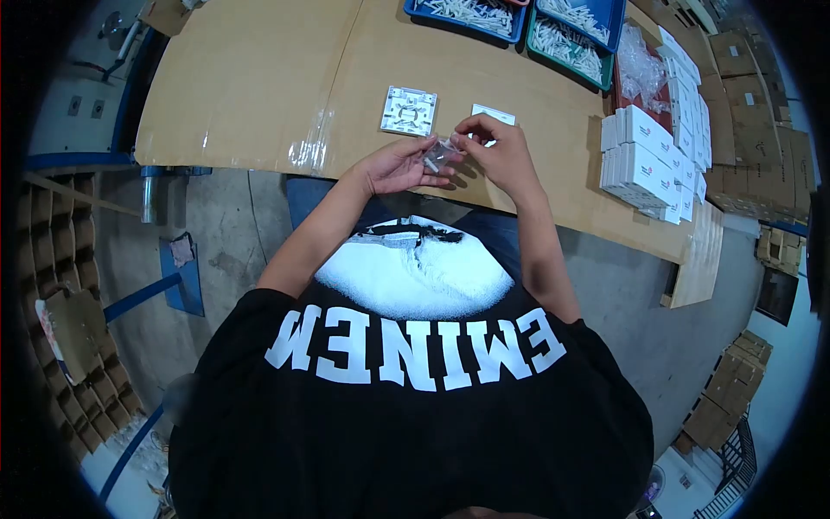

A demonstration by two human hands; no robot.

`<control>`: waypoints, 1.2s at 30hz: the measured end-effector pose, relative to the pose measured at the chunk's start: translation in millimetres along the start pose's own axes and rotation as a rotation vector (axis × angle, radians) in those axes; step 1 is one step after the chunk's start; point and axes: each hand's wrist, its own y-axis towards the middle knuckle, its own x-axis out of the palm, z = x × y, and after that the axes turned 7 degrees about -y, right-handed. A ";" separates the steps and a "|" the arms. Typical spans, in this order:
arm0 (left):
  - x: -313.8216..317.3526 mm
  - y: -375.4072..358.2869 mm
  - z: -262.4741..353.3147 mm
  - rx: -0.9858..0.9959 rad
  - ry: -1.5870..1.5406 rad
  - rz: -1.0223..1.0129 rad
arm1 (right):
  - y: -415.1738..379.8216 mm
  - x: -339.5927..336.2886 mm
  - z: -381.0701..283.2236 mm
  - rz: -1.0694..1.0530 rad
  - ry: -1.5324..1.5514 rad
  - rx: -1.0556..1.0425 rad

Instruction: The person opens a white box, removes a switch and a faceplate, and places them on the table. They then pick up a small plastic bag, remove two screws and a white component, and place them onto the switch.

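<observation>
Over the table's near edge, a small clear plastic bag (439,156) with a small white piece in it is between my two hands. My left hand (399,167) is palm up, with the bag held at its thumb and fingers. From the other side my right hand (501,154) pinches the bag's edge between thumb and fingertips. Just beyond my left hand lies a white square plastic frame (408,111) with a round opening and molded details. Behind my right hand is a flat white piece (493,113), partly hidden by that hand.
Blue trays (467,24) and a green tray (568,59) of small white parts stand at the table's far side. White boxes (644,156) are stacked on the right, beside clear plastic bags (641,69). The cardboard-covered table (251,86) ends close to my body.
</observation>
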 end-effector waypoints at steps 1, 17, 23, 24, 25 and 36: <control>-0.8 0.3 0.1 0.001 0.014 0.005 | 0.3 -1.5 -0.2 -0.075 -0.032 0.001; -1.5 -0.7 -3.2 0.079 0.076 0.005 | 29.5 0.2 9.5 -0.520 0.076 0.050; -0.7 -1.6 -2.6 0.079 0.079 0.042 | 24.4 10.2 10.9 -0.500 -0.052 -0.117; -0.1 -1.2 -2.8 0.078 0.079 0.042 | 23.7 10.5 7.9 -0.499 -0.052 -0.117; 0.5 -1.3 -3.4 0.083 0.093 0.052 | 22.3 10.7 4.0 -0.493 -0.047 -0.080; -9.0 1.8 -5.1 0.056 0.131 0.036 | 27.2 3.8 11.2 -0.523 0.046 -0.067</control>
